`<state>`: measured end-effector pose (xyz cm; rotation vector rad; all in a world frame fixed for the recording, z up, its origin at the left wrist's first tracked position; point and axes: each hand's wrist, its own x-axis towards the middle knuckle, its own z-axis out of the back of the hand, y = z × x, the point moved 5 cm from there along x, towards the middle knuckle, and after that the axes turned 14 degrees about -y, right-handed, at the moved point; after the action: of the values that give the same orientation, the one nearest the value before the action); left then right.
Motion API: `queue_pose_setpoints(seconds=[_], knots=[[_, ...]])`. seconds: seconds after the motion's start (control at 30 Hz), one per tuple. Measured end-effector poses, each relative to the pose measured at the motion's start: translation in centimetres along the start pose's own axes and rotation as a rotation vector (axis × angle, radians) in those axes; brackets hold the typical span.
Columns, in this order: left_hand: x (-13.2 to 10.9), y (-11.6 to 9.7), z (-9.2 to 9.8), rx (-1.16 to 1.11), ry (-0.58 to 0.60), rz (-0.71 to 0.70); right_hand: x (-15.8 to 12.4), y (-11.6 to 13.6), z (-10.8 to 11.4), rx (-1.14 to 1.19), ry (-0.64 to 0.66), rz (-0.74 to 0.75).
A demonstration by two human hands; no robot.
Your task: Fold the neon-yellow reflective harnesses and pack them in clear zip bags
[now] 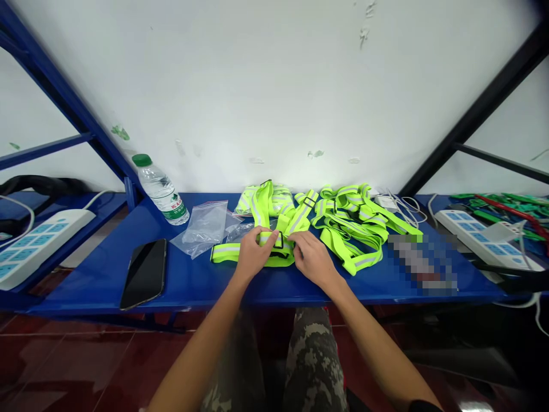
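As both forearms (217, 335) (371, 329) slant inward, the hands (254, 252) (316, 260) pinch a yellow-green strap (286, 246) between them.

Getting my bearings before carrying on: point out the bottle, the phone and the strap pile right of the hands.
Bottle (161, 189), head view: middle of its clear body.
Phone (144, 273), head view: middle of its dark screen.
Strap pile (364, 233), head view: straps near its middle.

Pixelated item (424, 266) on the right, apparently flat, unidentifiable
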<state>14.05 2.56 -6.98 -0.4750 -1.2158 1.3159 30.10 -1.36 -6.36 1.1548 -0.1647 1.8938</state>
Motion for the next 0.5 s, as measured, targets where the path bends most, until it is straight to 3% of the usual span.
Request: queue_pose_setpoints(seconds=[0.13,0.23,0.33,0.5], knots=[[-0.1,0.3,1.1,0.254,-0.068,-0.253,-0.2,1.2,0.1,-0.002,0.026,0.063],[-0.5,0.4,1.7,0.481,-0.093,-0.332,-0.5,2.5,-0.7,0.01,0.096,0.14],[-0.9,0.3,3.0,0.638,-0.1,-0.323,-0.8,3.0,-1.9,-0.016,0.182,0.164],[-0.9,1.4,7.1,0.816,-0.019,-0.144,-1.1,2.7,-2.8,-0.08,0.267,0.155]])
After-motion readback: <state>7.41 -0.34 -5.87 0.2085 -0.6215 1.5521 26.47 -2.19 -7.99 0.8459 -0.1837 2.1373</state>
